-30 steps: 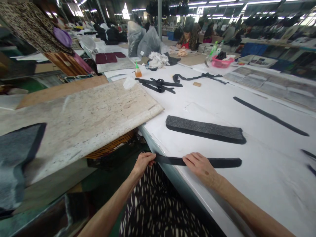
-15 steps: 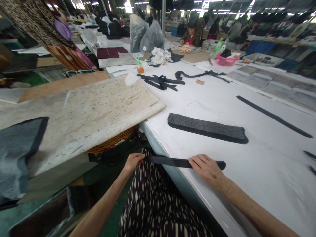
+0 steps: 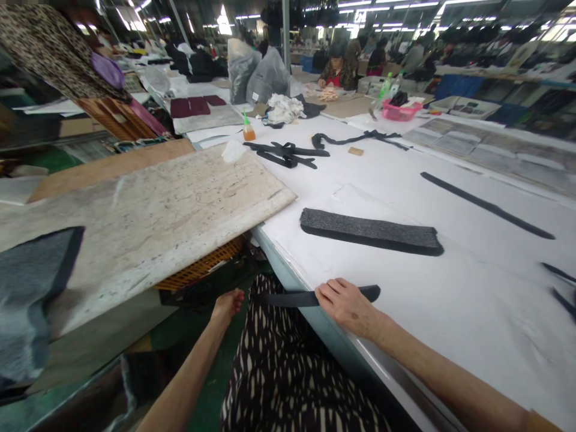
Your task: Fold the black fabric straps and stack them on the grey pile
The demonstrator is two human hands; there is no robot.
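My right hand (image 3: 344, 305) grips a narrow black fabric strip (image 3: 288, 299) at the edge of the white table (image 3: 450, 318). One rounded end of the strip lies on the table past my fingers; the other hangs out over my patterned clothing. My left hand (image 3: 228, 306) is just left of that free end, apart from it. Its fingers are curled closed, and I cannot see whether anything small is in them. Beyond my right hand lies a stack of dark grey fabric strips (image 3: 369, 233) with black edges.
A worn board (image 3: 180, 207) sits at the left, with grey fabric (image 3: 31, 300) on it. Farther back are tangled black strips (image 3: 288, 153), an orange bottle (image 3: 248, 131), white cloth (image 3: 284, 110) and a pink basket (image 3: 402, 111). Another person (image 3: 335, 75) sits across the table.
My left hand has come off the strip's end and moved left. My right hand has slid left with the strip, drawing it farther over the table edge. The view has shifted slightly.
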